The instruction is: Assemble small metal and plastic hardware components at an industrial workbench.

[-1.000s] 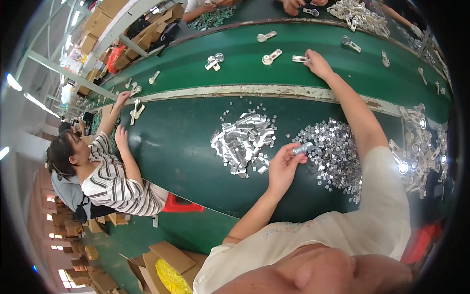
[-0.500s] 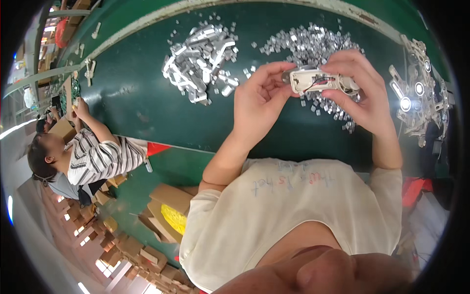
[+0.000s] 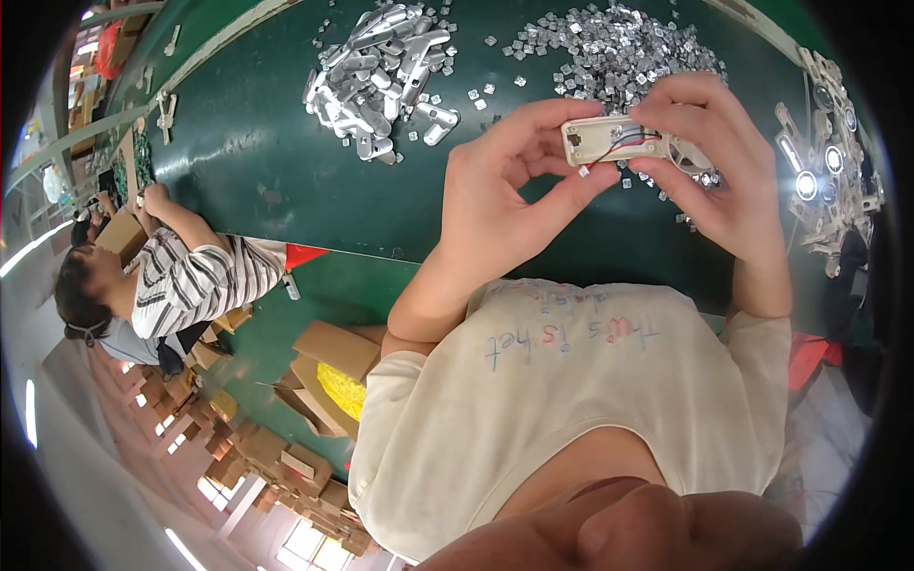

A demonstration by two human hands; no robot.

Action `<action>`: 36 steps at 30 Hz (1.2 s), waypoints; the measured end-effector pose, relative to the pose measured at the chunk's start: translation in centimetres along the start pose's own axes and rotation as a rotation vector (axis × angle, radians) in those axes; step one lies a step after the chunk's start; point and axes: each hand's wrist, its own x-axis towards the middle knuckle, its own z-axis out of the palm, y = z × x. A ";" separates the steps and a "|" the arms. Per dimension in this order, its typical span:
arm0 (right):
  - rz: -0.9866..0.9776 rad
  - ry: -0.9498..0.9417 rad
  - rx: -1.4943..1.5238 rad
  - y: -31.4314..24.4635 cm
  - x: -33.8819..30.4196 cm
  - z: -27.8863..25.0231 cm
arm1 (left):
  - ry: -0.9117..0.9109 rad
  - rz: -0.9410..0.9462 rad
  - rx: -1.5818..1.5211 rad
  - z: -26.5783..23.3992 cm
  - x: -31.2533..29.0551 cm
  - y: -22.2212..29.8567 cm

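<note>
In front of my chest I hold a cream plastic housing [image 3: 577, 152], its hollow inner side facing up. Thin red and dark wires [image 3: 624, 141] run inside it, and a small white plug [image 3: 585, 171] on their end hangs past the lower edge. My right hand [image 3: 724, 162] is closed around the rounded right end, fingers above and thumb below. My left hand [image 3: 500, 181] pinches the left part, its index finger at the upper edge and thumb at the lower edge beside the plug. The left hand's other fingers curl behind.
On the green table [image 3: 257, 143] lie a pile of shiny silver covers [image 3: 381, 81] and a heap of small silver pieces [image 3: 619, 52]. Cream assemblies with lit round parts [image 3: 828, 157] stand at right. A co-worker [image 3: 186, 285] in stripes is at left, near an open carton [image 3: 333, 352].
The housing has tilted a little, and the white plug now shows below its edge. My left thumb has shifted right along the lower edge. The piles appear higher in view.
</note>
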 end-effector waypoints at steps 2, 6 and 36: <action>-0.054 -0.015 -0.002 0.3 0.0 0.1 | -0.005 -0.054 -0.086 -0.1 0.3 -0.2; 0.079 0.012 0.102 0.6 -0.2 1.0 | 0.071 0.003 -0.049 0.8 0.4 -1.8; 0.295 -0.346 0.013 9.2 5.4 2.7 | 0.369 -0.177 0.861 -7.7 -0.9 -7.5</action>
